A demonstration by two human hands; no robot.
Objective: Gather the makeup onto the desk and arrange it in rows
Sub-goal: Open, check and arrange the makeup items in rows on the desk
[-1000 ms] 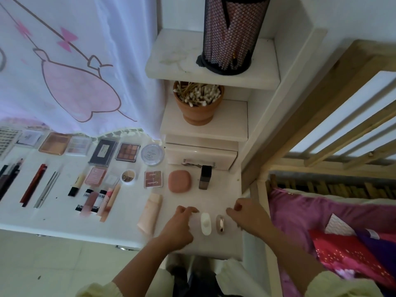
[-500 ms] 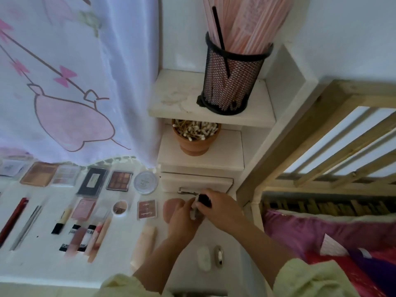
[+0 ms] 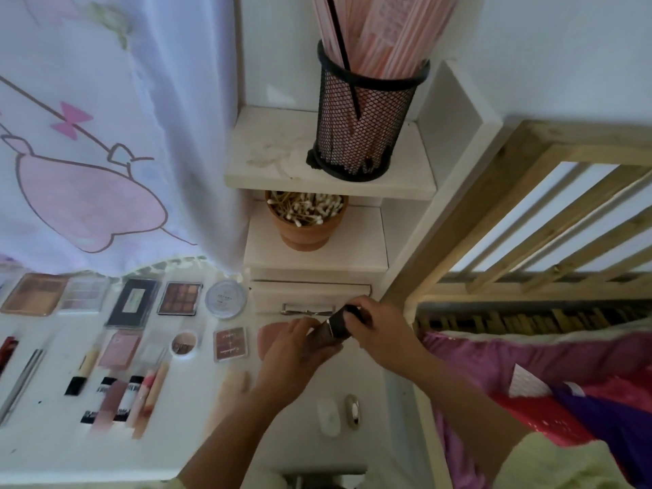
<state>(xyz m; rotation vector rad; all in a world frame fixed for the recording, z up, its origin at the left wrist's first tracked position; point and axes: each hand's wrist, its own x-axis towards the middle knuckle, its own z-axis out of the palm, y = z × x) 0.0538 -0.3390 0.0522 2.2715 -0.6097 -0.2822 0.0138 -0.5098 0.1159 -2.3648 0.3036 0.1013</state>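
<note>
Both hands hold a small dark bottle with a black cap (image 3: 335, 328) above the white desk (image 3: 49, 450), just in front of the drawer. My left hand (image 3: 300, 351) grips its brown body and my right hand (image 3: 379, 335) grips the cap end. A pink compact (image 3: 270, 338) lies partly hidden behind my left hand. Palettes (image 3: 180, 298), a round clear jar (image 3: 225, 299), a small pot (image 3: 183, 344), a square blush (image 3: 230, 343) and tubes (image 3: 141, 397) lie in rows to the left. A white oval case (image 3: 328, 417) and a gold oval case (image 3: 352, 411) lie near the front edge.
A white shelf unit stands behind the desk with a black mesh cup of pink sticks (image 3: 363, 111), a clay pot of cotton swabs (image 3: 305, 217) and a drawer (image 3: 310, 294). A printed curtain (image 3: 88, 153) hangs at left. A wooden bed frame (image 3: 529, 213) with pink bedding is at right.
Both hands left the oval cases near the front edge, reached toward the drawer and took hold of the dark bottle, which stood upright beside the pink compact. The view tilted upward.
</note>
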